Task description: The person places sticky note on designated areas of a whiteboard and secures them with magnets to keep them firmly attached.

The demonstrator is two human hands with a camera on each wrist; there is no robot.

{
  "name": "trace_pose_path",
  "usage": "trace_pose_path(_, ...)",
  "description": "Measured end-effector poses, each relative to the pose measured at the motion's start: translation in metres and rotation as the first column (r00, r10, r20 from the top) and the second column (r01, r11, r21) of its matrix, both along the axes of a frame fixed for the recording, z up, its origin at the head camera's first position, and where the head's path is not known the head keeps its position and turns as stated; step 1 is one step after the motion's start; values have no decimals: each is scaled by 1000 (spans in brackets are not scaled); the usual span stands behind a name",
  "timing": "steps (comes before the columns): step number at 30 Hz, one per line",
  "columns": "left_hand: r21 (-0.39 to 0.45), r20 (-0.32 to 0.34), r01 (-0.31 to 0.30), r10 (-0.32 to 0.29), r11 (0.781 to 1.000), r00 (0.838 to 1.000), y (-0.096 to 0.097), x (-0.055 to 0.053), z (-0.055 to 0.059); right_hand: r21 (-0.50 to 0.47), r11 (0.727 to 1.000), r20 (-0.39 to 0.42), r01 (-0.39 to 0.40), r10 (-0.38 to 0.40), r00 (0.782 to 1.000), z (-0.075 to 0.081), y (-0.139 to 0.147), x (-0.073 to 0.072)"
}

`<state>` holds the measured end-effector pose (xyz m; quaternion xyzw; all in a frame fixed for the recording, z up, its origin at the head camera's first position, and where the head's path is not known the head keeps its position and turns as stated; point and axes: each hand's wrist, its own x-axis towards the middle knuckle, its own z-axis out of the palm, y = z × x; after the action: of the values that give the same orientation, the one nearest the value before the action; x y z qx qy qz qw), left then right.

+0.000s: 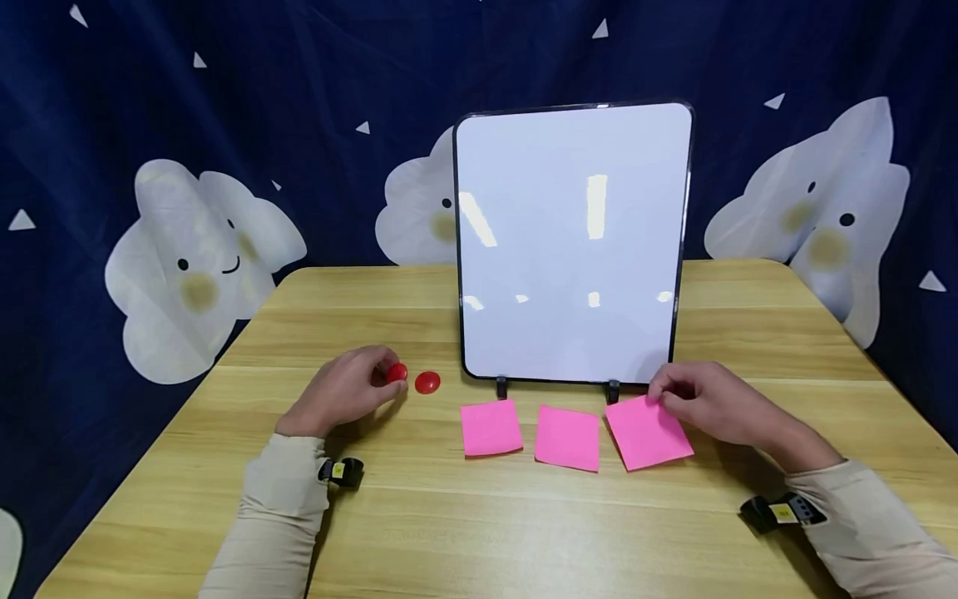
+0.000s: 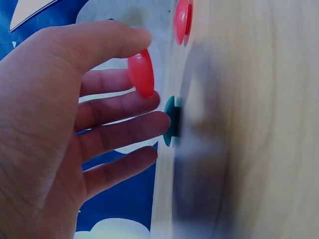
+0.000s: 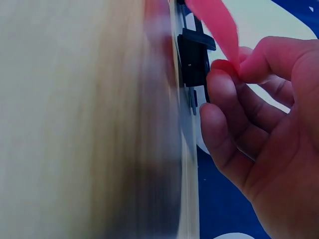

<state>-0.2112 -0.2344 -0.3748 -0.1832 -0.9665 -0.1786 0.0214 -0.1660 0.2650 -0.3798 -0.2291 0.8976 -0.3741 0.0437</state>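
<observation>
Between thumb and fingers, my left hand pinches a round red magnet just above the table. A second red magnet lies to its right. The left wrist view also shows a green magnet on the table by the fingertips, hidden by the hand in the head view. My right hand pinches the upper right corner of a pink sticky note, which is lifted and tilted before the whiteboard. Two more pink sticky notes, a left one and a middle one, lie in a row beside it.
The whiteboard stands upright on two black feet, a left one and a right one, toward the back of the wooden table. Behind hangs a dark blue curtain with white clouds. A small black camera sits on each wrist.
</observation>
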Motion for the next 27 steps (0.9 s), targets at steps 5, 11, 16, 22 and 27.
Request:
trace_pose_path(5, 19, -55, 20, -18, 1000, 998, 1, 0, -1, 27, 999, 4, 47, -47, 999, 5, -2, 1)
trace_pose_path(11, -3, -157, 74, -74, 997, 985, 5, -1, -2, 26, 997, -37, 74, -73, 997, 8, -2, -1)
trace_pose_path(16, -22, -216, 115, -117, 993, 969, 12, -2, -1, 2, 998, -70, 62, -62, 996, 12, -3, -4)
trace_pose_path(22, 16, -260, 139, -130, 990, 957, 17, -5, 0, 10, 997, -63, 76, -75, 995, 17, -6, -9)
trace_pose_path(27, 49, -304, 161, -139, 986, 942, 24, -7, 4, -6, 998, -115, 69, -69, 991, 23, -4, -10)
